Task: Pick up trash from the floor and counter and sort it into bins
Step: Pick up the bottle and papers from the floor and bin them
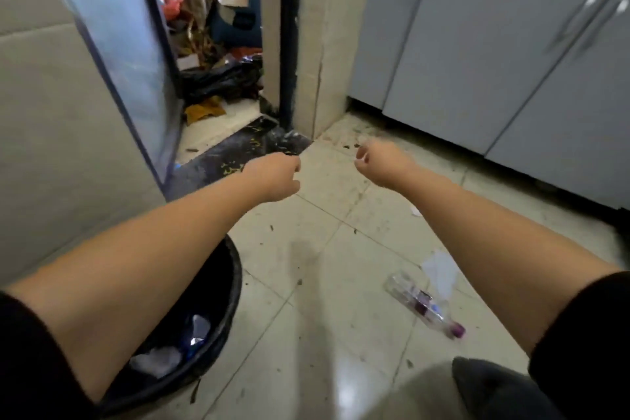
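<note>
Left hand (272, 177) and right hand (378, 164): both extended over the tiled floor (306, 283), fingers curled into loose fists, nothing visibly held. Grey cabinets (511, 61) at right. Black bin (221, 300) under the left forearm, holding crumpled trash. Clear plastic bottle (422, 303) with purple cap lies on the floor below the right forearm, clear wrapper (441, 271) touching it.

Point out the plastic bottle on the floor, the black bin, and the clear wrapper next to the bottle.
plastic bottle (421, 303): head view, on its clear body near the label.
black bin (229, 297): head view, on its right rim.
clear wrapper (440, 270): head view, on its crumpled middle.
</note>
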`<action>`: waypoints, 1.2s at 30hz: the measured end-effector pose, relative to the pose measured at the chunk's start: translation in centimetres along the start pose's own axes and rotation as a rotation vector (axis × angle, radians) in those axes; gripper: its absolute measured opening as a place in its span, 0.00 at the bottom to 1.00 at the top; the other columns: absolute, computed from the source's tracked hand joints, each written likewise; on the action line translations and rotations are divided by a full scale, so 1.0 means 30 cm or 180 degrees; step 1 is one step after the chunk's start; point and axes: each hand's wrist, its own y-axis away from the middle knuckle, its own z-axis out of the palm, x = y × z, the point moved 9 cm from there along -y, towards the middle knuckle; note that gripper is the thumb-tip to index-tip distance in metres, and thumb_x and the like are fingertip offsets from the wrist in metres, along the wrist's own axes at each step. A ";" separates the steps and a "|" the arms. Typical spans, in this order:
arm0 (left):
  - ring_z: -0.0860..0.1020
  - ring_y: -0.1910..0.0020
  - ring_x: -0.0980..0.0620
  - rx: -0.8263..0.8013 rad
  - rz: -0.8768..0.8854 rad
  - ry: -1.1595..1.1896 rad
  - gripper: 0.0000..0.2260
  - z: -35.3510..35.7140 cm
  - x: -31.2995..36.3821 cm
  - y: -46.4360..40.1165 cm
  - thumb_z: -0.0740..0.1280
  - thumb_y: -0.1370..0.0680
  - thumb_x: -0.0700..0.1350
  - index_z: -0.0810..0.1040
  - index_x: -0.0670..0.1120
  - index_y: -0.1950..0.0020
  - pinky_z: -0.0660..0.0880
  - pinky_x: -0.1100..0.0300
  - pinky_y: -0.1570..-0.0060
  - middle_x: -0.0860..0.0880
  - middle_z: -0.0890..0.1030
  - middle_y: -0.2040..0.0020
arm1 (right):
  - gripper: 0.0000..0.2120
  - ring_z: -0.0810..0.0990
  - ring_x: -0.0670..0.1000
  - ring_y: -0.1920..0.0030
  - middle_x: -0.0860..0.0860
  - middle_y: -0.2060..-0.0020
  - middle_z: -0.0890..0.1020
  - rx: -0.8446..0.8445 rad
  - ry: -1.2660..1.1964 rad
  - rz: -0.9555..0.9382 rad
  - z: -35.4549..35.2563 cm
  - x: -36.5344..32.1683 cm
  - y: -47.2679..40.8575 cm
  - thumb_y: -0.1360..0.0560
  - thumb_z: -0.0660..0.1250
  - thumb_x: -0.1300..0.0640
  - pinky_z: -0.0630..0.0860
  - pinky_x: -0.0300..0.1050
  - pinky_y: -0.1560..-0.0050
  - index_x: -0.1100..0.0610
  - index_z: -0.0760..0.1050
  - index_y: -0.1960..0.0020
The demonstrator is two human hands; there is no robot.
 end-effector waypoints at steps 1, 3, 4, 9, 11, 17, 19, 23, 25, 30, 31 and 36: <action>0.76 0.40 0.42 -0.0039 0.0121 0.0086 0.17 0.050 0.110 -0.038 0.61 0.21 0.48 0.70 0.46 0.32 0.74 0.51 0.44 0.44 0.76 0.36 | 0.14 0.80 0.61 0.47 0.61 0.46 0.82 -0.0051 0.0048 0.0192 0.005 0.145 0.017 0.23 0.59 0.55 0.78 0.56 0.44 0.62 0.77 0.43; 0.74 0.37 0.42 -0.0180 0.0340 0.0187 0.19 0.183 0.316 -0.104 0.61 0.21 0.47 0.68 0.46 0.30 0.73 0.50 0.41 0.43 0.74 0.33 | 0.14 0.79 0.61 0.45 0.60 0.44 0.81 -0.0168 0.0144 0.0479 0.031 0.406 0.047 0.22 0.59 0.55 0.77 0.53 0.44 0.61 0.75 0.41; 0.74 0.36 0.41 -0.0295 0.0433 0.0182 0.19 0.262 0.407 -0.134 0.61 0.20 0.48 0.67 0.46 0.30 0.73 0.49 0.40 0.42 0.73 0.33 | 0.15 0.78 0.61 0.44 0.60 0.42 0.80 -0.0265 0.0190 0.0586 0.058 0.523 0.060 0.21 0.58 0.55 0.76 0.50 0.44 0.60 0.74 0.39; 0.72 0.34 0.42 -0.0904 0.0748 0.0175 0.22 0.674 0.797 -0.260 0.61 0.21 0.47 0.64 0.48 0.27 0.73 0.49 0.39 0.43 0.71 0.32 | 0.17 0.74 0.58 0.37 0.57 0.37 0.77 -0.0784 0.0189 0.0997 0.308 1.039 0.124 0.20 0.58 0.54 0.71 0.47 0.40 0.60 0.72 0.35; 0.70 0.33 0.43 -0.1110 0.0861 0.0216 0.23 0.822 0.914 -0.294 0.62 0.21 0.47 0.63 0.48 0.26 0.72 0.49 0.39 0.43 0.70 0.31 | 0.18 0.75 0.58 0.37 0.58 0.35 0.74 -0.0874 0.0126 0.1062 0.429 1.191 0.130 0.21 0.59 0.54 0.72 0.49 0.39 0.59 0.70 0.32; 0.65 0.30 0.42 -0.1566 0.1408 -0.0569 0.28 1.261 1.103 -0.348 0.66 0.25 0.48 0.62 0.49 0.26 0.63 0.44 0.30 0.41 0.67 0.29 | 0.31 0.74 0.62 0.37 0.58 0.28 0.61 -0.1519 -0.0298 0.0848 0.866 1.426 0.121 0.24 0.64 0.52 0.75 0.56 0.38 0.49 0.55 0.25; 0.59 0.25 0.42 -0.1515 0.1533 -0.0933 0.28 1.347 1.110 -0.358 0.65 0.24 0.48 0.60 0.49 0.25 0.53 0.40 0.25 0.41 0.63 0.26 | 0.35 0.72 0.61 0.34 0.57 0.26 0.56 -0.1558 -0.0207 0.0622 0.960 1.438 0.099 0.25 0.66 0.49 0.74 0.55 0.38 0.48 0.52 0.24; 0.56 0.23 0.42 -0.1435 0.1415 -0.1230 0.27 1.427 1.102 -0.376 0.65 0.23 0.46 0.59 0.47 0.25 0.44 0.38 0.24 0.41 0.63 0.25 | 0.31 0.68 0.61 0.35 0.58 0.30 0.62 -0.1444 0.0300 0.0245 1.055 1.454 0.067 0.26 0.66 0.49 0.75 0.53 0.47 0.50 0.58 0.27; 0.61 0.26 0.42 -0.1441 0.1272 -0.1243 0.25 1.442 1.095 -0.373 0.66 0.23 0.45 0.63 0.46 0.28 0.45 0.39 0.24 0.41 0.68 0.29 | 0.23 0.71 0.61 0.40 0.59 0.36 0.67 -0.1387 0.0330 0.0159 1.083 1.459 0.064 0.25 0.64 0.53 0.72 0.50 0.55 0.55 0.63 0.31; 0.67 0.30 0.42 -0.1468 0.0654 -0.0789 0.20 1.419 1.031 -0.356 0.64 0.23 0.47 0.67 0.48 0.31 0.49 0.41 0.24 0.43 0.72 0.33 | 0.13 0.77 0.62 0.45 0.62 0.43 0.74 -0.1653 -0.0060 0.0255 1.138 1.450 0.065 0.23 0.57 0.61 0.74 0.51 0.48 0.63 0.69 0.41; 0.68 0.31 0.42 -0.1436 0.0529 -0.0704 0.20 1.399 1.012 -0.348 0.64 0.23 0.48 0.67 0.48 0.32 0.50 0.42 0.24 0.43 0.72 0.33 | 0.12 0.77 0.61 0.45 0.62 0.43 0.75 -0.1649 -0.0191 0.0355 1.133 1.447 0.058 0.24 0.57 0.61 0.74 0.51 0.46 0.63 0.70 0.42; 0.70 0.34 0.44 -0.0825 -0.0151 -0.0182 0.22 1.188 0.826 -0.313 0.65 0.25 0.52 0.67 0.49 0.33 0.59 0.47 0.27 0.45 0.74 0.36 | 0.11 0.77 0.62 0.46 0.63 0.46 0.78 -0.1124 -0.0637 0.0270 0.970 1.286 -0.048 0.26 0.61 0.62 0.73 0.49 0.51 0.65 0.73 0.45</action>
